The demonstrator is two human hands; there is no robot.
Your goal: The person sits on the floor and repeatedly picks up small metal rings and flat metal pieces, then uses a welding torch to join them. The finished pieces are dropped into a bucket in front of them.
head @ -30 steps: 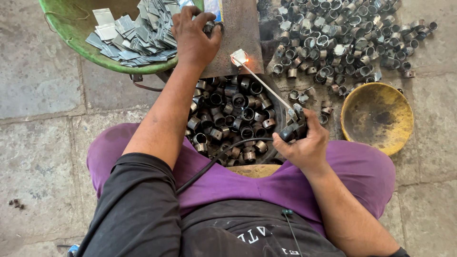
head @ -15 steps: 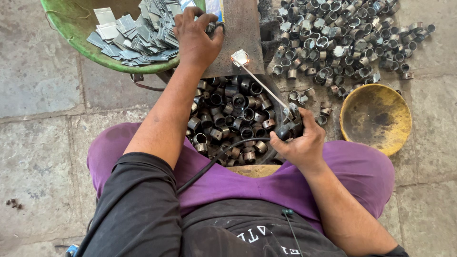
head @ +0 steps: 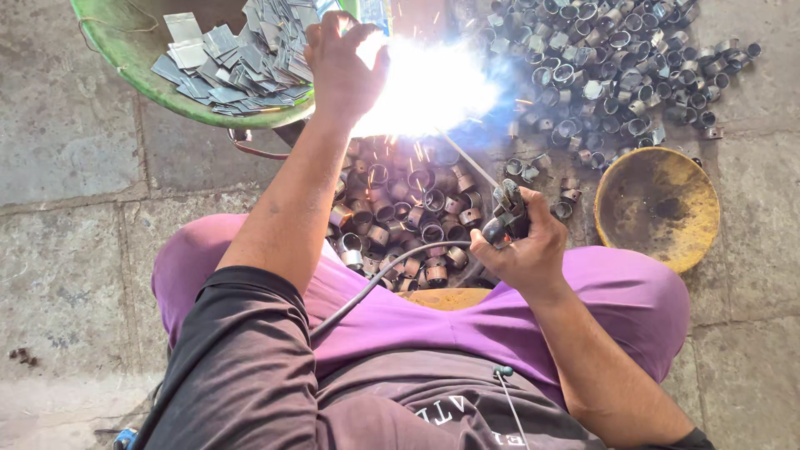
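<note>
Clamped in the right hand (head: 523,250), fingers wrapped tight: a dark electrode holder (head: 506,214) with a thin welding rod (head: 468,158) running up-left into a white arc flash (head: 425,83) — cable (head: 375,283) trails back over the purple lap. Left hand (head: 342,62) rests far, at the flash's left edge, fingers curled over something on the plate (glare hides what; grip cannot be judged). Green basin (head: 133,67) of flat metal blanks (head: 242,50) lies far left. Short metal rings (head: 408,208) are heaped between the knees — more far right, beside a yellow bowl (head: 658,204).
</note>
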